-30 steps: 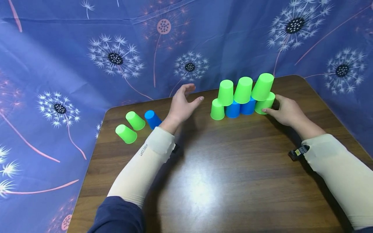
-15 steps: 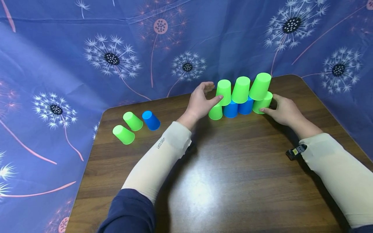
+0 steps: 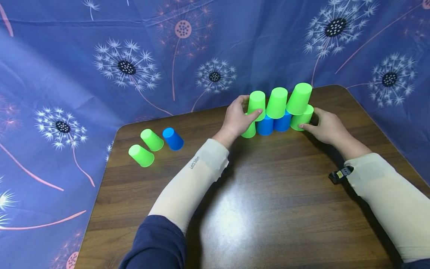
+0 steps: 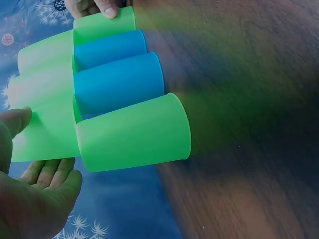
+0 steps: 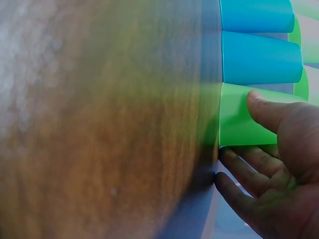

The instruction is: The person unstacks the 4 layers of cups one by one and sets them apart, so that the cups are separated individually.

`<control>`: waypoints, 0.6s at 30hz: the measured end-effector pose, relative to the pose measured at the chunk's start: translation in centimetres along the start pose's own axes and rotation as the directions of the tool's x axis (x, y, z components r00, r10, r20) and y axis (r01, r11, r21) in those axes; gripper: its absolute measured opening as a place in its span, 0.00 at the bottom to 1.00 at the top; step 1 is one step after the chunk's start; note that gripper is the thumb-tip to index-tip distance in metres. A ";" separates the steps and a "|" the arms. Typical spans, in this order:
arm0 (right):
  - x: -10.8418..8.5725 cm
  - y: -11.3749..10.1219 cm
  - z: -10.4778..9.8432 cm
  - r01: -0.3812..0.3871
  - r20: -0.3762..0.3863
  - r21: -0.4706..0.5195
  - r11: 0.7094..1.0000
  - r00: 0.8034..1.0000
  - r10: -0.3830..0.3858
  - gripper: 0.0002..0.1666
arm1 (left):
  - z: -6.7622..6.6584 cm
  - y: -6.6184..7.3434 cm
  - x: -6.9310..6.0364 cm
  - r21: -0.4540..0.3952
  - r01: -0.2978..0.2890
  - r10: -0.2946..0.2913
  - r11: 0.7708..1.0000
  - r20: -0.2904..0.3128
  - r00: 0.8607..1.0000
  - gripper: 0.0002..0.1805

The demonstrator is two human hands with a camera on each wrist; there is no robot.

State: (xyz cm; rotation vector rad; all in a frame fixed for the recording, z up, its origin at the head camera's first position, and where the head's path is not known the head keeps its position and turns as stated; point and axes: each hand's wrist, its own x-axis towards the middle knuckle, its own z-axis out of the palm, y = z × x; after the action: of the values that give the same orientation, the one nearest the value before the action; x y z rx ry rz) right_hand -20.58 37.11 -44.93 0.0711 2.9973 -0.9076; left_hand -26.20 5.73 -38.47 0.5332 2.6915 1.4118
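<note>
From here I have the left hand (image 3: 236,118) holding the upper-left green cup (image 3: 257,101) between thumb and fingers, and the right hand (image 3: 330,129) gripping the lower-right green cup (image 3: 302,118) likewise. I judge that these holds steady opposite ends of the two tiers near the far edge of the counter (image 3: 275,194). Beside the first stand the middle upper cup (image 3: 277,103) and right upper cup (image 3: 299,98); below are the lower-left green cup (image 3: 249,131), left blue cup (image 3: 265,126) and right blue cup (image 3: 283,122). Upper cups straddle neighbours, probably so each rim is borne on both sides. Well left, upside down, are the loose blue cup (image 3: 173,139), rear green cup (image 3: 152,140) and front green cup (image 3: 141,155).
</note>
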 end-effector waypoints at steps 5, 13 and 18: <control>0.0 -0.2 -0.1 -0.007 0.010 0.002 1.000 1.000 0.007 0.50 | -0.3 0.0 -0.1 0.008 -0.014 0.014 1.000 -0.012 1.000 0.34; 0.0 -0.4 -0.2 -0.017 0.018 -0.003 1.000 1.000 0.017 0.50 | -2.1 -0.1 -1.1 0.029 -0.029 0.031 0.999 -0.053 0.998 0.33; 0.0 -0.3 -0.1 -0.011 0.012 -0.008 1.000 1.000 0.011 0.49 | -3.3 -1.0 -1.9 -0.018 -0.026 0.024 0.999 -0.091 0.996 0.31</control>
State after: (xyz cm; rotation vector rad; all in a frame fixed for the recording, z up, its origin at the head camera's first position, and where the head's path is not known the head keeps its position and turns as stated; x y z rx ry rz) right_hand -20.58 36.95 -44.73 0.0815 2.9860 -0.8916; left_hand -25.37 1.93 -37.57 0.5156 2.7467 1.5028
